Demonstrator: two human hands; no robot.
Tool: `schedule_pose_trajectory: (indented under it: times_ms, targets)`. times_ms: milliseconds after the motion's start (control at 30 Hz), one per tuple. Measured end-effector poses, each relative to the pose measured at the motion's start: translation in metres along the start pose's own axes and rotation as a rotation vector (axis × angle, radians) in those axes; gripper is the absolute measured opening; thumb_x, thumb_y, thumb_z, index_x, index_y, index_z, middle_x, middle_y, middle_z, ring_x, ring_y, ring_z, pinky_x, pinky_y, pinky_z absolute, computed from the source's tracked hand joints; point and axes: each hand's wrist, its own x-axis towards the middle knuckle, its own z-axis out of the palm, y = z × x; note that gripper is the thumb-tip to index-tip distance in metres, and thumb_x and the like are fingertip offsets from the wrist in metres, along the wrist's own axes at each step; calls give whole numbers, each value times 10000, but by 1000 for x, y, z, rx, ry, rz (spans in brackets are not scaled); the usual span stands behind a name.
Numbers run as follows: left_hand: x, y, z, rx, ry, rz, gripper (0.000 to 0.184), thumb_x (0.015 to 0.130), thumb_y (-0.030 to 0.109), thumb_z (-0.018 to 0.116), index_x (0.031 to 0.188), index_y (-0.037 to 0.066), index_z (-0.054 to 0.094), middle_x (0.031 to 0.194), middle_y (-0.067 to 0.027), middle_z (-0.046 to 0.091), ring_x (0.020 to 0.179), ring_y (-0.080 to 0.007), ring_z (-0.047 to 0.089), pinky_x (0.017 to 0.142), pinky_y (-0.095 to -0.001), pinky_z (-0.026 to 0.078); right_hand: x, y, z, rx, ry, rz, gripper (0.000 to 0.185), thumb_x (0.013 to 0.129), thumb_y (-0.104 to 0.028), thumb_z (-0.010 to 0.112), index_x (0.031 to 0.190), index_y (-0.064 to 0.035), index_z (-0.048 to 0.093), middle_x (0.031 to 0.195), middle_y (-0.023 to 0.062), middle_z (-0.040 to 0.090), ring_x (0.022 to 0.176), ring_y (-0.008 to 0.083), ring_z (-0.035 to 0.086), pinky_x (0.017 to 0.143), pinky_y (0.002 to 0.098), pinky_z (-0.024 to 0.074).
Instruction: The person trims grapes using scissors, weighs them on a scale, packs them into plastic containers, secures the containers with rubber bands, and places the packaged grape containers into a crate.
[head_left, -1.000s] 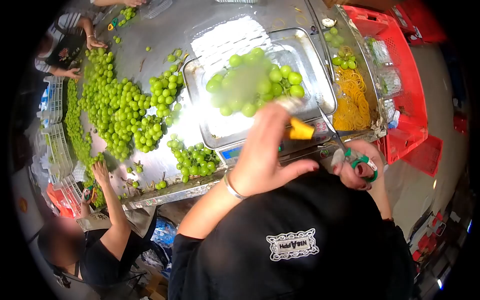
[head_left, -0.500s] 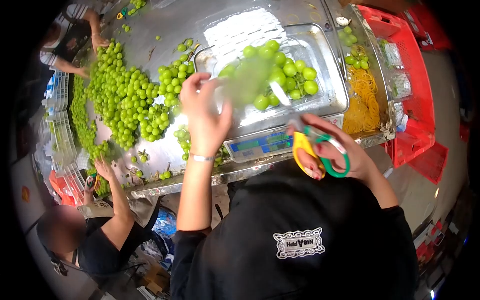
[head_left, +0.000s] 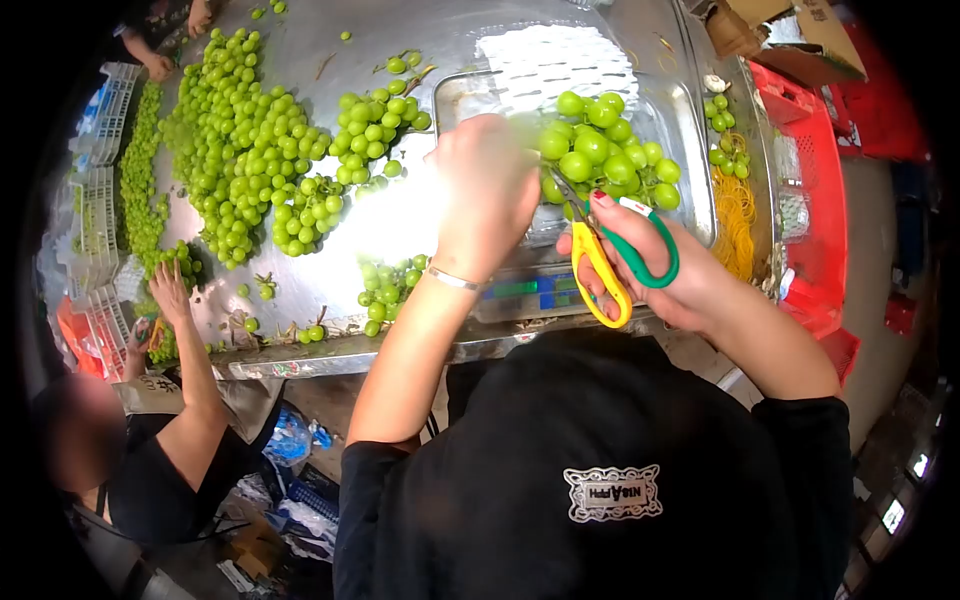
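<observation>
A bunch of green grapes (head_left: 615, 150) lies on a metal tray (head_left: 708, 190) that stands on a scale with a blue panel (head_left: 565, 290). My right hand (head_left: 690, 280) grips a pair of scissors (head_left: 590, 255) with one yellow and one green handle. The blades point into the near left side of the bunch; their tips are partly hidden by grapes. At the bunch's left side is my left hand (head_left: 480, 195), its back to the camera and a band on its wrist. Motion blur smears its fingers, so I cannot tell whether they hold anything.
A large heap of green grapes (head_left: 240, 150) covers the table's left part. White foam netting (head_left: 555, 65) lies on the tray's far side. Yellow rubber bands (head_left: 735, 225) and a red crate (head_left: 825, 230) are at right. A co-worker's hand (head_left: 172, 292) touches grapes at left.
The view has shifted, moving the tray rightward in the picture. The scissors have come up to the bunch, blades now among the grapes. My left hand's spread fingers have drawn in, blurred.
</observation>
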Motion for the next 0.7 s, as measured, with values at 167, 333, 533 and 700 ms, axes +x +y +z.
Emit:
schedule_pose_trajectory:
  times_ms: [167,333,533,700]
  targets:
    - [-1,0,-1,-70,44,42,141,575,69,681,673,58,580,941,-53,508,837,-234,452,743,-339,347,-1,-13,5,4,80,63,525,857,-464,405,910,48,505,565,52,487,427,120,450,421,226,359]
    - [0,-1,0,-91,74,78,147,572,69,685,655,58,564,924,-57,511,837,-242,451,742,-339,342,1,3,2,-82,115,-56,480,858,-441,425,886,31,510,532,29,470,393,93,422,385,208,330]
    - [-8,0,6,-215,92,6,164,574,22,674,674,49,547,902,-96,489,834,-242,458,755,-337,360,2,26,-2,-91,129,-188,333,871,-311,464,844,17,517,482,2,427,368,60,377,367,189,280]
    - [-14,-13,2,-360,242,-166,113,648,-31,614,702,35,539,1014,-118,493,956,-247,485,833,-324,390,-1,35,-12,-97,153,-269,331,834,-290,515,867,39,513,477,-10,411,383,53,370,377,182,284]
